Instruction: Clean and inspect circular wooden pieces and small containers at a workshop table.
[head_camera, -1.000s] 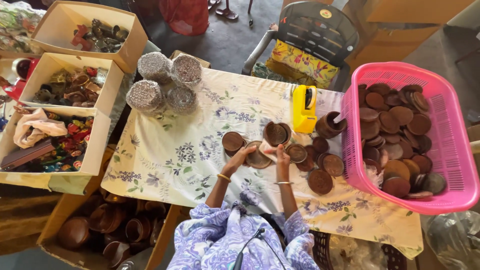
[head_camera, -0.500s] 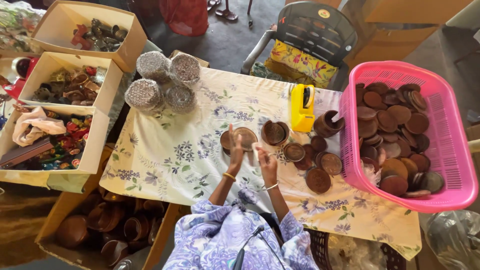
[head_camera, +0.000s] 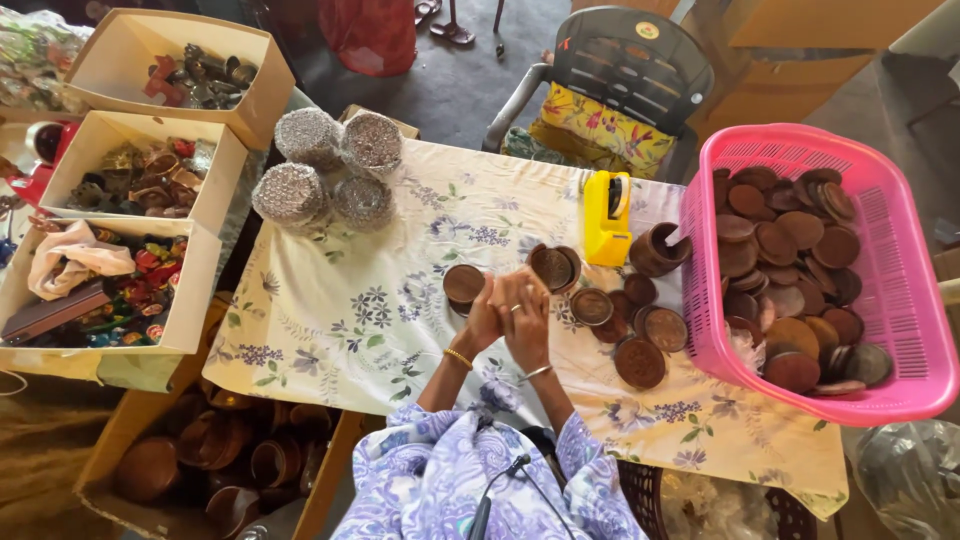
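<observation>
My left hand (head_camera: 483, 318) and my right hand (head_camera: 527, 312) are raised together above the flowered tablecloth (head_camera: 340, 320), with fingers touching each other. Whatever lies between the fingers is hidden. A round brown clay lid (head_camera: 463, 283) sits just left of the hands and another brown clay piece (head_camera: 553, 267) just right of them. More brown clay lids (head_camera: 640, 361) are spread on the cloth to the right. Each wrist carries a thin bangle.
A pink plastic basket (head_camera: 900, 300) full of brown clay lids stands at the right. A yellow tape dispenser (head_camera: 607, 216) and a small brown clay pot (head_camera: 658, 250) stand behind the lids. Silver glittery rounds (head_camera: 325, 170) lie at the back left. Cardboard boxes (head_camera: 200, 300) of small items line the left side.
Both hands have left the brown lids on the cloth and come up together at the middle, fingers now meeting.
</observation>
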